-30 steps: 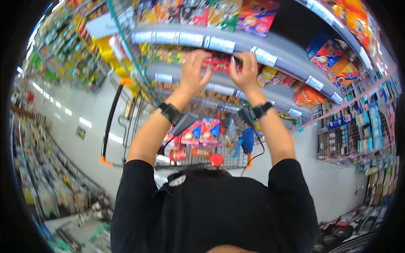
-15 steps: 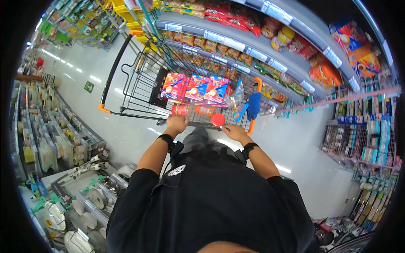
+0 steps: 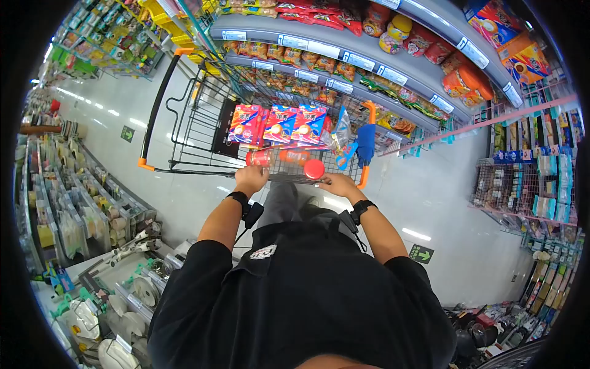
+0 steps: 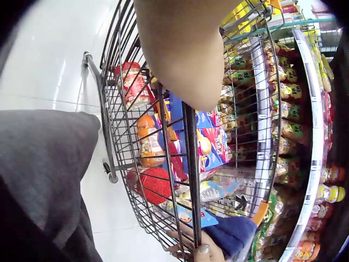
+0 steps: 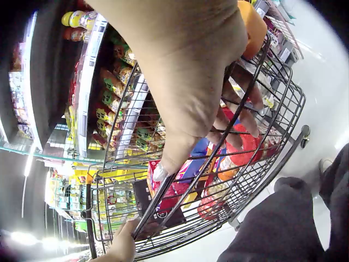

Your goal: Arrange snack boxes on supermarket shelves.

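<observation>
A black wire shopping cart point(image 3: 203, 171) stands crosswise in front of me. My left hand point(image 3: 251, 179) grips its near side rim, beside a red-lidded jar point(image 3: 258, 158). Farther right along that rim, my right hand point(image 3: 339, 185) holds on with the thumb over the bar point(image 5: 191, 103) and the fingers through the wires. Red and blue snack packs point(image 3: 281, 123) stand in the basket. An orange jar point(image 3: 294, 156), a round red lid point(image 3: 314, 168) and a clear bag point(image 3: 339, 130) lie near them. Dark blue material point(image 3: 366, 144) covers the right corner. The left fingers are mostly hidden in the left wrist view.
Shelves point(image 3: 344, 42) of bagged snacks and jars run close behind the cart. A pink rail point(image 3: 479, 128) and a wire rack point(image 3: 516, 190) stand at the right. Crowded racks point(image 3: 80, 203) line the left, with dishes point(image 3: 117, 353) at the lower left. Tiled floor point(image 3: 424, 209) lies between.
Both hands were raised at the shelf by red packages, then came down empty onto the cart's near rim. Since half a second ago they have kept hold there, and the view has shifted slightly.
</observation>
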